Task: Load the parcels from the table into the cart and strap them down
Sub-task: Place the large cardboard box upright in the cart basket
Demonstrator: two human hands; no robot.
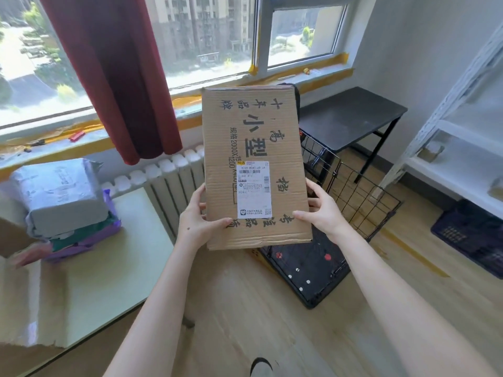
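A flat brown cardboard parcel with black print and a white shipping label is held up in front of me. My left hand grips its lower left edge and my right hand grips its lower right edge, thumbs on the front face. Behind and below it stands the black wire cart, whose dark dotted base lies on the floor. On the pale table at the left sits a stack of parcels: a grey wrapped one on top of green and purple bags.
A white radiator runs under the window beside the table. A red curtain hangs above. A small black desk stands behind the cart, white shelving at the right, and a dark crate on the wooden floor.
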